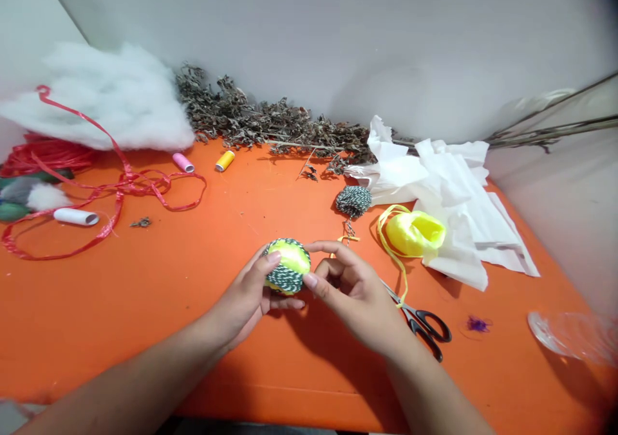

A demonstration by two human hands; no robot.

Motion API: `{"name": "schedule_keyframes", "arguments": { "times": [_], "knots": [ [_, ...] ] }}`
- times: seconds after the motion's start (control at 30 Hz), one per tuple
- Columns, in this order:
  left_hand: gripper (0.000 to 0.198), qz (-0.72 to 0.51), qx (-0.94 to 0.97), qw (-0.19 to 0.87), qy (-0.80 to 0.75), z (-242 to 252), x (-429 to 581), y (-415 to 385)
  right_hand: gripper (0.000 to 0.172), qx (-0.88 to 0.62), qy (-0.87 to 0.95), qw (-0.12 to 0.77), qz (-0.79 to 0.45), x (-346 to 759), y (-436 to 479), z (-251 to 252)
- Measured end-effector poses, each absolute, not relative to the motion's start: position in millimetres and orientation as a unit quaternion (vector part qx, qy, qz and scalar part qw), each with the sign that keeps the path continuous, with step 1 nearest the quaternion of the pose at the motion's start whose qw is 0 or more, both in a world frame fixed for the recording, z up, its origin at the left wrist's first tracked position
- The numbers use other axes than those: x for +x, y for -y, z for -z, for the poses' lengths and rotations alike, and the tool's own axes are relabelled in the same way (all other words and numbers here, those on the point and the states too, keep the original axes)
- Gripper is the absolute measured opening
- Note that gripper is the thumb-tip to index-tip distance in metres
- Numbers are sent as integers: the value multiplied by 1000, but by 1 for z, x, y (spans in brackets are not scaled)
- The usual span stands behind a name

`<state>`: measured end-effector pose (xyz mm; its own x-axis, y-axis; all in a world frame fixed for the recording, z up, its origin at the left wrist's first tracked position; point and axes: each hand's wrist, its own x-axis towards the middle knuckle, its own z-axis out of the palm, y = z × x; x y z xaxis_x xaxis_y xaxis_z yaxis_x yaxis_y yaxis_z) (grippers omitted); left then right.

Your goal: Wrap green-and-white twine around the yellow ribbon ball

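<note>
Gripping cord-wrapped yellow ball (290, 262) in left hand (246, 290), over near-middle of table (130, 306). Holding thumb and index finger of right hand (356, 293) at ball's right edge; cannot tell if pinching cord (287, 280). Probably arranging cord around ball; calling next for steady left hold, snug cord. Roundish, no clear long axis or pointing end; yellow patch up. Farther: yellow ribbon roll (408, 235), cord bundle (353, 201).

From my end, the ball (288, 269) looked half slick, half rough: glossy, plasticky ribbon (290, 253) plus coarse twisted cord (286, 279). Table (145, 300) seemed smooth with a soft sheen. Scissors (411, 313) had metal blades, plastic-looking handles (415, 327). I also saw matt crinkly paper (456, 206), shiny red strip (129, 176), matt fluffy wadding (120, 87), rough dried plants (270, 126).
</note>
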<state>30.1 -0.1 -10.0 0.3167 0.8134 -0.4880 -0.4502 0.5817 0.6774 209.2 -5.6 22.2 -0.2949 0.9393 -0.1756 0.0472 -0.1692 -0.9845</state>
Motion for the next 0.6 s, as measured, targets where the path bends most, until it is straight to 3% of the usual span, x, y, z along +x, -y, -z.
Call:
{"name": "schedule_keyframes", "arguments": {
  "times": [0.2, 0.43, 0.6],
  "knots": [
    [57, -395, 277, 768, -422, 7, 28, -1, 30, -448, 514, 374, -629, 208, 5, -21],
    [55, -384, 273, 770, -430, 8, 30, 0, 32, -452, 508, 374, -631, 207, 5, -21],
    [53, -426, 329, 717, -443, 12, 29, 0, 36, -465, 500, 365, -632, 205, 8, -24]
  ]
}}
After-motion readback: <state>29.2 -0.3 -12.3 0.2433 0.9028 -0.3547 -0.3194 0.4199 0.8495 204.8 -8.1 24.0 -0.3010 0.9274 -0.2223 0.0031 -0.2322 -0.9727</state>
